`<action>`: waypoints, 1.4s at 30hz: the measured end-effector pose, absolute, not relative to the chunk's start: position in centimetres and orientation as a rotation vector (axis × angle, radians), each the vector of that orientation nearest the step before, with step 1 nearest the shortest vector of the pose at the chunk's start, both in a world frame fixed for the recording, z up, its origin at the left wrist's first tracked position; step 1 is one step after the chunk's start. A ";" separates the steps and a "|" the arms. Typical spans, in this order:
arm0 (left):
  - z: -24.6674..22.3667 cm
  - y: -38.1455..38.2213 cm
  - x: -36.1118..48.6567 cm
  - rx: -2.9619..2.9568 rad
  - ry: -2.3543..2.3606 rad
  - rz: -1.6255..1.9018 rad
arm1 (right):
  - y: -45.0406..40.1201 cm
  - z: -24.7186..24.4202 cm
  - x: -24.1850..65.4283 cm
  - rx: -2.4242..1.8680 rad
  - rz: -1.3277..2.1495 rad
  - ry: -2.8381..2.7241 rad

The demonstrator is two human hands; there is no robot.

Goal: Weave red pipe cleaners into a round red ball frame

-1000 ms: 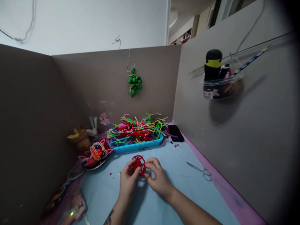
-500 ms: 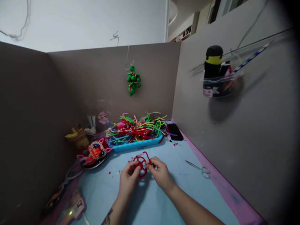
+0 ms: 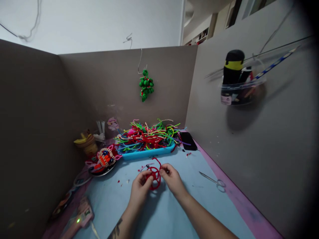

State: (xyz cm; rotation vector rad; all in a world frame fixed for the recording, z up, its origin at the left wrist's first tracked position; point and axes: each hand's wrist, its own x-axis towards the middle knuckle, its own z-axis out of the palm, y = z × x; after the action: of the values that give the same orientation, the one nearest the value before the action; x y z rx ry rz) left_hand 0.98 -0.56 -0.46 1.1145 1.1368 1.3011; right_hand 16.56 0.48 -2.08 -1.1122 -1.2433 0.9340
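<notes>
A red pipe-cleaner shape (image 3: pixel 156 186), bent into a ring with inner loops, is held just above the blue table cover. My left hand (image 3: pixel 142 184) pinches its left side between thumb and fingers. At its right side, my right hand (image 3: pixel 171 177) is closed on the red pipe cleaner, whose loose end curves up and away above the ring. Behind the ring lie a thin pale purple stem and a small black bit on the cover; the fingertips partly hide the ring.
A blue tray (image 3: pixel 149 153) heaped with coloured pipe cleaners stands at the back, a phone (image 3: pixel 188 141) right of it. Scissors (image 3: pixel 213 181) lie right. On the left are a pipe-cleaner animal head (image 3: pixel 106 158) and a pink glue gun (image 3: pixel 83 214) with a lit green light. Partitions enclose three sides.
The view has shifted slightly, so everything sits a little farther right. My right hand has moved along the red pipe cleaner near the ring's upper right; my left keeps its pinch.
</notes>
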 end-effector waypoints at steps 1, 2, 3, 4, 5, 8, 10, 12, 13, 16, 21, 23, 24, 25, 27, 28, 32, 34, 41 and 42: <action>-0.4 -0.5 0.9 1.099 1.148 1.320 | 0.4 -2.1 16.6 -1.104 0.943 -1.257; -0.3 -0.4 0.8 1.083 1.157 1.336 | 0.4 -2.0 16.5 -1.099 0.947 -1.288; -0.2 -0.4 0.7 1.070 1.163 1.348 | 0.3 -2.0 16.5 -1.095 0.946 -1.327; -0.2 -0.3 0.6 1.061 1.164 1.354 | 0.1 -1.9 16.4 -1.095 0.944 -1.363; -0.1 -0.3 0.6 1.053 1.165 1.361 | 0.0 -1.8 16.2 -1.097 0.941 -1.391; 0.0 -0.4 0.5 1.047 1.155 1.362 | -0.3 -1.5 15.8 -1.115 0.917 -1.425; -0.1 -0.4 0.6 1.048 1.145 1.355 | -0.3 -1.5 15.7 -1.124 0.895 -1.421; -0.1 -0.5 0.7 1.052 1.128 1.343 | -0.2 -1.7 15.7 -1.127 0.906 -1.402; -0.1 -0.5 0.7 1.054 1.121 1.341 | 0.0 -1.8 15.7 -1.130 0.928 -1.386; 0.0 -0.5 0.7 1.061 1.103 1.331 | 0.3 -2.3 15.9 -1.131 1.014 -1.350; 0.1 -0.5 0.7 1.097 1.085 1.306 | 0.3 -2.3 16.2 -1.089 1.104 -1.324; -0.2 -0.4 0.7 1.112 1.078 1.305 | 0.2 -2.1 16.2 -1.069 1.134 -1.294; -0.3 -0.4 0.8 1.119 1.075 1.305 | 0.1 -2.1 16.2 -1.059 1.147 -1.280; -0.4 -0.4 0.8 1.127 1.072 1.303 | 0.1 -2.1 16.2 -1.051 1.155 -1.270; -0.6 -0.4 0.8 1.138 1.072 1.295 | 0.2 -2.2 16.1 -1.045 1.149 -1.273; -0.5 -0.4 0.8 1.142 1.074 1.291 | 0.2 -2.3 16.1 -1.048 1.135 -1.283; -0.2 -0.4 0.6 1.143 1.086 1.286 | 0.4 -2.6 16.3 -1.065 1.091 -1.302; -0.1 -0.4 0.6 1.136 1.088 1.284 | 0.5 -2.6 16.4 -1.050 1.132 -1.289; -0.1 -0.4 0.7 1.147 1.072 1.264 | 0.3 -1.5 16.7 -1.034 1.192 -1.295; -0.1 -0.4 0.7 1.146 1.068 1.259 | 0.3 -1.4 16.7 -1.035 1.179 -1.299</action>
State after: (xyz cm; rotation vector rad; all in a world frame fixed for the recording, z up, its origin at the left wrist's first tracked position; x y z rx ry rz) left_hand 0.70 -0.43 -0.11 1.1458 1.0675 1.2592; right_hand 16.70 0.26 -1.38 -1.0353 -1.2993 1.1793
